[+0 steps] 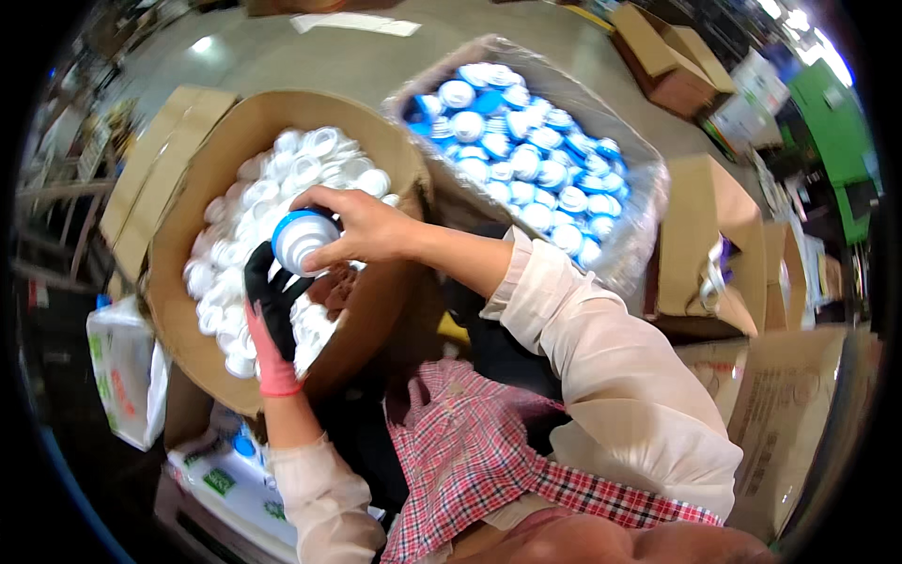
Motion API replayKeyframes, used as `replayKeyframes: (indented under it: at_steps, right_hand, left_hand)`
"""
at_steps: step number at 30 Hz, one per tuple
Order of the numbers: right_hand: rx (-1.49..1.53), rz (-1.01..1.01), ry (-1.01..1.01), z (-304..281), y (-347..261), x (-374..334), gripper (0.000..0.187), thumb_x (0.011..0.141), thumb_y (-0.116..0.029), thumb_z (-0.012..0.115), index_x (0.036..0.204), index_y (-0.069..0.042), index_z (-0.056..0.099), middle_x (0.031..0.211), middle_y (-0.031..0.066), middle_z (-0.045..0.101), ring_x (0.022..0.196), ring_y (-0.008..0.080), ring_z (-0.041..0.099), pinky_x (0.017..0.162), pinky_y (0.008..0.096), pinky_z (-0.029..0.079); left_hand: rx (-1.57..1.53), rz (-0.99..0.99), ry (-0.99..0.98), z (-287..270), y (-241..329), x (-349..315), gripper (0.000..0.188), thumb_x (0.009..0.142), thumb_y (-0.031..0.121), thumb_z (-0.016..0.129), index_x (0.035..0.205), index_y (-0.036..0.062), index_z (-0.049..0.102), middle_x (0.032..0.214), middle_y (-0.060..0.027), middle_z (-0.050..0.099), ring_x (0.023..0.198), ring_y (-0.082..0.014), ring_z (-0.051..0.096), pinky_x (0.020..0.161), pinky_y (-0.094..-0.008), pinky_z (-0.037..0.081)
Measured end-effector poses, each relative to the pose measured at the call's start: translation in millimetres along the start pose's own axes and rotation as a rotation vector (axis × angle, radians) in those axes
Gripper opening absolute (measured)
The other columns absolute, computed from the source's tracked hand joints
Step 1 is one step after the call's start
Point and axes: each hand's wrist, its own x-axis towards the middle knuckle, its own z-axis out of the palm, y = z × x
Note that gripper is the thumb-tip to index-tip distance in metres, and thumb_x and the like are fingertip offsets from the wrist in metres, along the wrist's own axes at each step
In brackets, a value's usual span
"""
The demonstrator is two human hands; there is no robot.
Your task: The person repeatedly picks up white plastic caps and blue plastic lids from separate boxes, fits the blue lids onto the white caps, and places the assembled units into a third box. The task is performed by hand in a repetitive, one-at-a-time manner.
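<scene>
The right hand has a closed grip, thumb and fingers pinched around one blue-and-white cap, held tilted above the carton. The gloved left hand is at the cap's lower side, fingers spread along it; whether it bears any hold cannot be told. The cap has stepped white rings and a bright blue band at one edge. Below, the cardboard carton holds a large heap of loose white pieces, seemingly much left to handle. Farther off, a plastic-lined box carries many blue-and-white caps, apparently the done share, so the work looks well under way.
</scene>
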Motion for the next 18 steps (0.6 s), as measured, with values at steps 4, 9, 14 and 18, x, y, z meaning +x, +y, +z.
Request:
replayKeyframes:
  at_steps: [4, 9, 14, 18]
  right_hand:
    - [-0.171, 0.129, 0.369, -99, 46, -98, 0.072, 0.065, -0.032, 0.086, 0.126, -0.009, 0.054, 0.115, 0.0089, 0.058, 0.108, 0.0218, 0.056, 0.093, 0.0351, 0.045]
    - [-0.526, 0.623, 0.856, -262, 110, -255, 0.075, 0.065, -0.034, 0.086, 0.125, -0.004, 0.053, 0.119, 0.0175, 0.060, 0.106, 0.0276, 0.059, 0.091, 0.0375, 0.048]
    - [-0.714, 1.163, 0.708, -293, 192, -341, 0.081, 0.056, -0.045, 0.087, 0.113, 0.004, 0.056, 0.108, 0.0231, 0.065, 0.099, 0.0339, 0.064, 0.086, 0.0390, 0.051]
    - [-0.752, 1.318, 0.737, -277, 238, -353, 0.083, 0.059, -0.043, 0.085, 0.116, 0.007, 0.052, 0.115, 0.0251, 0.062, 0.107, 0.0348, 0.062, 0.090, 0.0400, 0.050]
  left_hand:
    - [0.053, -0.106, -0.017, 7, -11, 8, 0.045, 0.100, 0.033, 0.045, 0.133, 0.0021, 0.046, 0.131, -0.0137, 0.052, 0.110, -0.0294, 0.061, 0.090, -0.0376, 0.052]
    - [0.111, -0.169, -0.028, 20, -14, 12, 0.040, 0.099, 0.029, 0.047, 0.127, 0.0011, 0.051, 0.123, -0.0128, 0.057, 0.106, -0.0261, 0.063, 0.089, -0.0341, 0.051]
    - [0.188, -0.202, -0.080, 31, -25, 22, 0.040, 0.098, 0.029, 0.048, 0.125, 0.0007, 0.053, 0.121, -0.0115, 0.059, 0.105, -0.0251, 0.063, 0.090, -0.0335, 0.050]
    - [0.228, -0.216, -0.103, 26, -37, 27, 0.040, 0.098, 0.028, 0.047, 0.126, 0.0005, 0.053, 0.121, -0.0122, 0.059, 0.105, -0.0251, 0.063, 0.089, -0.0334, 0.050]
